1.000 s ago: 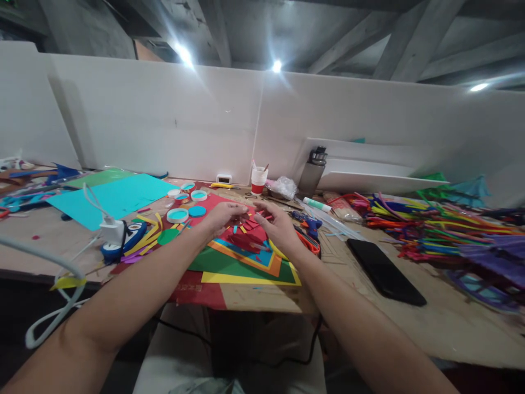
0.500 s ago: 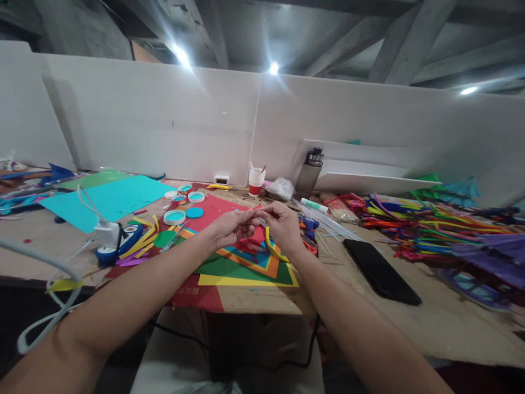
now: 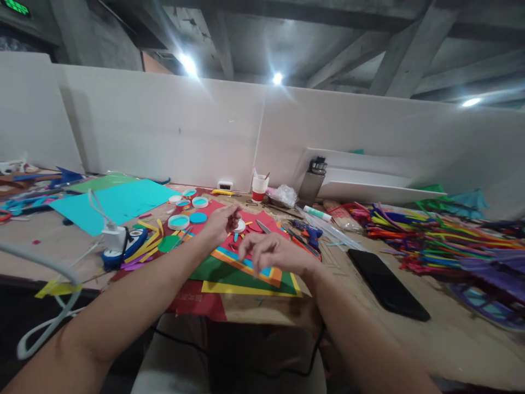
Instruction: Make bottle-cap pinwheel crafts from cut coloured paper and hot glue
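Note:
My left hand (image 3: 223, 224) hovers over red paper (image 3: 215, 208) with its fingers curled and fingertips drawn together; whatever they hold, if anything, is hidden. Just right of it sits a small white round piece (image 3: 239, 226) with a blue bit at its lower edge. My right hand (image 3: 273, 251) is palm down above the stacked coloured sheets, fingers loosely apart and holding nothing visible. A pointed metal blade (image 3: 262, 225) shows beyond its knuckles. Green paper (image 3: 217, 269) and yellow paper (image 3: 246, 288) lie beneath the hands.
White lids with blue discs (image 3: 178, 222) and yellow strips (image 3: 151, 241) lie left. A paper cup (image 3: 259, 189) and bottle (image 3: 312, 180) stand behind. Right are a blue glue gun (image 3: 314, 235), black phone (image 3: 388, 284) and pipe cleaners (image 3: 426, 232). A white cable (image 3: 71, 273) loops at left.
My hands were together, fingertips meeting over the red paper; they have now separated. The right hand came down towards me and opened its fingers; the left shifted left. The white round piece now shows.

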A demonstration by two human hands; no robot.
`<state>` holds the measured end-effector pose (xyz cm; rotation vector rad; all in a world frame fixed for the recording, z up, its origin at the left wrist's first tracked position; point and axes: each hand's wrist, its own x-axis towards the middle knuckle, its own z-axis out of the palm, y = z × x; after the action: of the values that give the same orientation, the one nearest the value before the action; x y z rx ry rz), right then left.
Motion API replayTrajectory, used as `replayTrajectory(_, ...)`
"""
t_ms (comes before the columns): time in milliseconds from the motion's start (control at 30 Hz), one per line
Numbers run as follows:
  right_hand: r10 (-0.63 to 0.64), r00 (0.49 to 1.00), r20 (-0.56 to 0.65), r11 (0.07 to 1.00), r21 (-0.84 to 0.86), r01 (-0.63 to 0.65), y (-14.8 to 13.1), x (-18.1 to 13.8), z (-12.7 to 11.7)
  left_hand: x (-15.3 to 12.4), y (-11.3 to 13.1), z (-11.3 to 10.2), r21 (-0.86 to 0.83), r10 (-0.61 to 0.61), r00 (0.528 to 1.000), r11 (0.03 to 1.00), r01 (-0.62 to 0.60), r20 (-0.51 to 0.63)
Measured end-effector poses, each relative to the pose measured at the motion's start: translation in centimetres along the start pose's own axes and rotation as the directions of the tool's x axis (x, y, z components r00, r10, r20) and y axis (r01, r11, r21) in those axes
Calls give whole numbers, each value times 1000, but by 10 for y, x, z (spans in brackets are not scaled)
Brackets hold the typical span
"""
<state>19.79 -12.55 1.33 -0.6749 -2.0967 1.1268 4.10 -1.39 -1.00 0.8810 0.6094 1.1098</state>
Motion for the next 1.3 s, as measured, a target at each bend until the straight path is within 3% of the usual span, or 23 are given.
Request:
replayTrajectory(67,11,996,93,999,-39,-8,-3,2,12,-1,1,0,-7,59,998,998,-59,16)
replayTrajectory(233,233,971,-42,967,-91,-236,2,4,24,-3,-1,0,107,168,986,980,-167,5)
replayTrajectory(400,179,984,-2,941,-293,-171,-15,8,24,-6,-3,2,118,205,979,972,-202,-15)
replayTrajectory(500,214,970,-119,908,-341,-242,-14,21,15,-12,-1,6,120,187,982,976,-183,-24)
replayTrajectory(600,199,938,-283,888,-353,-295,2,38,-5,-19,2,11,126,209,977,971,-202,-45)
replayTrajectory(700,134,866,-481,829,-425,-364,22,56,-39,-22,4,13,52,263,960,964,-260,-93)
replayTrajectory(867,22,658,-753,667,-479,-570,45,85,-110,-25,4,15,-51,154,984,986,-159,-90)
replayTrajectory(967,15,531,-847,467,-463,-753,50,107,-147,-26,2,15,-77,114,989,990,-122,-93)
replayTrajectory(1133,15,502,-865,327,-470,-820,58,149,-181,-28,-5,15,-39,82,993,996,-86,-82)
replayTrajectory(1300,56,551,-833,182,-534,-826,80,185,-193,-32,-10,17,15,44,998,999,-44,-42)
